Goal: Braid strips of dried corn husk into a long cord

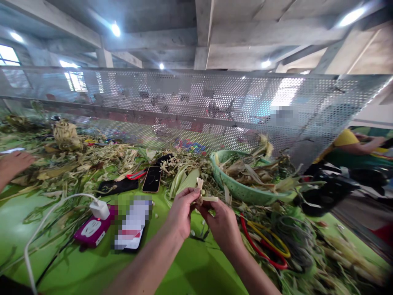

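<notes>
Both hands meet over the green table (pixel 190 266) around a small piece of folded corn husk strips (pixel 210 199). My left hand (pixel 181 211) pinches it between thumb and fingers, and one pale end sticks up above the thumb. From the other side, my right hand (pixel 223 225) grips it too, with another flat pale end lying across the fingertips. How the strips join is partly hidden by the fingers. Just behind the hands lies a broad pale green husk (pixel 188 180). A few small pale scraps lie on the table close by.
A green plastic basket (pixel 236 188) of dry husks stands behind right. Red-handled pliers or scissors (pixel 136 175), a dark phone (pixel 152 179), a lit phone (pixel 132 229) and a purple power strip (pixel 95 229) lie left. Cords (pixel 270 241) lie right. Another person's hand (pixel 15 164) shows far left.
</notes>
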### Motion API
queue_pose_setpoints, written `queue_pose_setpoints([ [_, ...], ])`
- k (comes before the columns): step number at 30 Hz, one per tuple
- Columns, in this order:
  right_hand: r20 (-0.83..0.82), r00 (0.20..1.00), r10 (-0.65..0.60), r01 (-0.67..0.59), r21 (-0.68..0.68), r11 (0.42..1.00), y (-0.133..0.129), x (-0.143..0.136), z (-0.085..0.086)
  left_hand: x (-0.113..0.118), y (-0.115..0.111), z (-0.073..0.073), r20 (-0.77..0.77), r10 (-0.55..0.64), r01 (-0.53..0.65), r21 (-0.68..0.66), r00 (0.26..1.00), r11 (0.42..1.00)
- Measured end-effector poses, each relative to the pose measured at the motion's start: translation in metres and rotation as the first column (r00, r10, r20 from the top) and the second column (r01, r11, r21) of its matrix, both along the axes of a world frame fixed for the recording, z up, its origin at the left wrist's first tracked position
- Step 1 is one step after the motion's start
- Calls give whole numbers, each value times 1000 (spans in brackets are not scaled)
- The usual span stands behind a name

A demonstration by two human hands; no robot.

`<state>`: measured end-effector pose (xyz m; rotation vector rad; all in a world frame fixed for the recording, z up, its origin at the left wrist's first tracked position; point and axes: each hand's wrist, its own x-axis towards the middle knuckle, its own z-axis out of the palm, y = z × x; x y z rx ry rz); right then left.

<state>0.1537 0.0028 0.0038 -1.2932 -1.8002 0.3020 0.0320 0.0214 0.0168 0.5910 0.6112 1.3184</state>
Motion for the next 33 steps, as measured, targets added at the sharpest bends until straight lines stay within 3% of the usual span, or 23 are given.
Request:
queue_pose_setpoints([
  [4,-200,976,87,-113,-123,986,-2,3,10,-4,2,1,-146,29,-14,102,989,995],
  [7,-327,944,46,-87,-111,990,-3,6,15,-5,3,1,-229,52,-24,124,972,992],
  [13,-290,951,110,-178,-220,959,0,11,21,-4,4,-1,-249,14,24,152,968,988],
  [18,-443,894,58,-140,-153,978,4,20,24,-3,1,-1,-335,-59,125,180,940,976],
  [26,-246,969,-31,22,-37,999,2,21,22,-6,0,2,-465,-55,185,240,884,953],
  [33,-262,964,-33,17,-65,998,1,24,24,-7,-1,6,-481,-31,179,265,876,947],
])
